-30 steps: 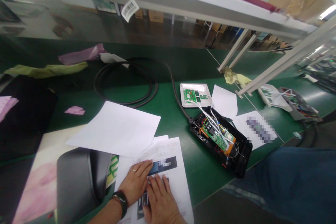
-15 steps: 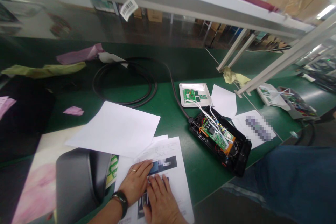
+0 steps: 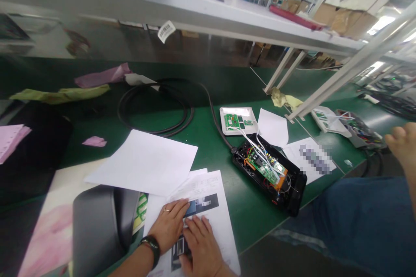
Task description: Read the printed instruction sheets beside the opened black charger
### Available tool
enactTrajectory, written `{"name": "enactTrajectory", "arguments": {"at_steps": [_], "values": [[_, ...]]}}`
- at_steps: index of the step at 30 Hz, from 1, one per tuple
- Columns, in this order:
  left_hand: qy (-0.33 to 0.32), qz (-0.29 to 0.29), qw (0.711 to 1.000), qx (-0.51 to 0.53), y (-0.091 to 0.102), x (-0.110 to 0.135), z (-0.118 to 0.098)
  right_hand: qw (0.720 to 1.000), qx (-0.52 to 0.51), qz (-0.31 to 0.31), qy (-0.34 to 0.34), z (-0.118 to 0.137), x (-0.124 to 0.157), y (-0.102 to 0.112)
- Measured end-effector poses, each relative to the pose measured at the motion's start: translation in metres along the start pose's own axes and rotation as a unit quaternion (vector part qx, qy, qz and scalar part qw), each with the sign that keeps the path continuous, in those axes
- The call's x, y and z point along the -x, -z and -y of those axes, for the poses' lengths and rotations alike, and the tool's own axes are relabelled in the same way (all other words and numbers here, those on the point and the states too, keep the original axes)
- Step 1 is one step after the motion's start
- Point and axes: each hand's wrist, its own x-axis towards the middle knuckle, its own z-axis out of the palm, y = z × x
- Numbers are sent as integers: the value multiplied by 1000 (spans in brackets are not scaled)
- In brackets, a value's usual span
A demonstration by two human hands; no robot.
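Observation:
My left hand [image 3: 169, 223], with a ring and a black wristband, lies flat on a printed sheet [image 3: 224, 225] that carries text and photos. Beside it my right hand [image 3: 203, 244] rests on the same sheet, fingers stretched out and close to the left fingertips. Neither hand grips anything. A blank white sheet [image 3: 146, 162] lies just beyond, overlapping the printed papers. To the right sits an opened black housing [image 3: 292, 199] with a green circuit board [image 3: 264, 165] inside. White wires join it to a white cover [image 3: 255, 114] holding small green boards.
A black cable [image 3: 190, 123] coils behind the papers and runs to the housing. A dark grey curved case [image 3: 94, 220] stands left. A metal shelf [image 3: 208, 13] spans above, its post [image 3: 338, 60] at right. Another person's hand [image 3: 403, 145] shows at the right edge.
Both my hands stay in place on the printed sheet. Another person's hand has come into view at the right edge. The view has tilted up slightly.

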Motion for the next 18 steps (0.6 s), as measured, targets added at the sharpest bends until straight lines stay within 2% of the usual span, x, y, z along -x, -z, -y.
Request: {"name": "enactTrajectory", "arguments": {"at_steps": [2, 5, 8, 11, 14, 18], "values": [[9, 6, 1000, 5, 1, -1, 0, 999, -32, -11, -23, -3, 0, 13], [22, 33, 999, 18, 1, -1, 0, 990, -35, -85, -103, -23, 11, 30], [31, 50, 998, 17, 3, -2, -5, 959, -22, -157, -234, -60, 34, 44], [59, 55, 997, -9, 9, -12, -22, 923, -3, -184, -337, -97, 59, 56], [96, 62, 993, -17, 10, -32, -46, 912, 23, -169, -373, -122, 67, 66], [117, 54, 992, -6, -1, -57, -62, 905, 92, -161, -383, -138, 54, 70]]}}
